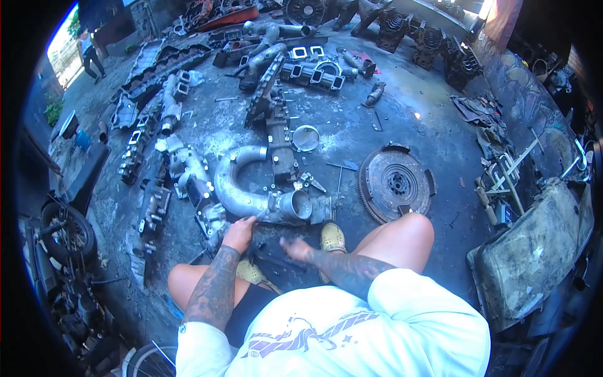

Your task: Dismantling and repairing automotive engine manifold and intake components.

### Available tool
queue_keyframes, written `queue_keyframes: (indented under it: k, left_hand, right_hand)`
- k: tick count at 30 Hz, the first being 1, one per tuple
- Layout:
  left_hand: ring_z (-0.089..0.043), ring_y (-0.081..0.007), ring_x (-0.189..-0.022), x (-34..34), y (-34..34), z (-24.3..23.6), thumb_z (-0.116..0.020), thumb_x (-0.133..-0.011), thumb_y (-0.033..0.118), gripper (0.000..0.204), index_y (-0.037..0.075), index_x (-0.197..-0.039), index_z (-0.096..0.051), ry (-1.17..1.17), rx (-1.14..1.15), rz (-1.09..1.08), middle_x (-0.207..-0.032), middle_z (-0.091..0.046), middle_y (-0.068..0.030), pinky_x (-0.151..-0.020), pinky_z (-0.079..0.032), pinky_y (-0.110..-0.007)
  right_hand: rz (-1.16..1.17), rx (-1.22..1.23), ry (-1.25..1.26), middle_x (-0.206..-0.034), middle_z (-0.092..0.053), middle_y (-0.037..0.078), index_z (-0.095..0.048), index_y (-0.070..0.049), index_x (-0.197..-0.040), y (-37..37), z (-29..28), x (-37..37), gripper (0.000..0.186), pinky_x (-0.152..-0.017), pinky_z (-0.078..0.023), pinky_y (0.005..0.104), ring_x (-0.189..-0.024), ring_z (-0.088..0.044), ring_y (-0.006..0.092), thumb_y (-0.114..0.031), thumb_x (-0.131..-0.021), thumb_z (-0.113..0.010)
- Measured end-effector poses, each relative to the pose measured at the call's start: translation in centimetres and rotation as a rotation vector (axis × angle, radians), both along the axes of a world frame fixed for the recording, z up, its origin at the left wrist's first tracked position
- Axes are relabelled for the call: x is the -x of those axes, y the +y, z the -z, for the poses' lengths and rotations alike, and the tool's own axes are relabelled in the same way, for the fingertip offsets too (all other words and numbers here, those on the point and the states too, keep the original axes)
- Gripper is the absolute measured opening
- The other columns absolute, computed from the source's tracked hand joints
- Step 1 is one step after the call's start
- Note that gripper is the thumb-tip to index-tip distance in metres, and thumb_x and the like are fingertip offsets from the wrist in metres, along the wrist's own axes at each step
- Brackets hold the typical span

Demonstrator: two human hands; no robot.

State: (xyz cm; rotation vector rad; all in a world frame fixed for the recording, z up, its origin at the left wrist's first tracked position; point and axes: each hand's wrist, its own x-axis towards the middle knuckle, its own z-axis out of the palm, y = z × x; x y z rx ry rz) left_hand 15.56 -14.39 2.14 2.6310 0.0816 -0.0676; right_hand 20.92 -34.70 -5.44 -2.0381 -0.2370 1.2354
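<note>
Although it is hollow, the curved metal pipe (233, 196) is judged to be rigid and fairly heavy.
The pipe is laid on the dark floor (342, 129) just ahead of the hands, between metal castings (188, 164) on the left and a toothed disc (397, 182) on the right. The left hand (239, 234) is partly curled, with fingertips at the pipe's lower edge; whether contact is made cannot be told. The right hand (296, 249) is blurred; its opening, and anything held, cannot be told. The surface may be slippery if oiled, but breakage is judged unlikely. Hold is best taken two-handed, under the bend and around the wide collar (296, 206), where weight is probably concentrated.
</note>
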Motion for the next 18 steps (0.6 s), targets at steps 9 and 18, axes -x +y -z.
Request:
queue_keyframes:
  k: [9, 18]
  left_hand:
    - [-0.057, -0.0321, -0.102, -0.4, -2.0, 6.4, -0.051, -0.077, 0.010, 0.037, 0.015, -0.113, -0.055, -0.030, -0.237, 0.413, -0.120, -0.053, -0.0160, -0.079, -0.051, -0.039]
    - [-0.056, -0.0359, -0.103, -3.7, 0.1, 7.7, -0.052, -0.072, 0.002, 0.071, 0.001, -0.137, -0.026, 0.481, 0.177, 0.082, -0.108, -0.057, -0.0264, -0.085, -0.046, -0.040]
  right_hand:
    - [0.310, -0.272, 0.696, -0.075, -0.060, 0.004, -0.057, -0.004, -0.095, 0.7, -3.0, -1.2, 0.020, -0.045, -0.043, 0.0232, -0.054, -0.053, 0.0106, -0.023, -0.091, -0.054]
    - [0.023, -0.105, -0.284, -0.080, -0.063, 0.011, -0.052, -0.001, -0.113, 3.4, 5.7, 0.9, 0.027, -0.057, -0.047, 0.0340, -0.064, -0.059, 0.0196, -0.013, -0.088, -0.051]
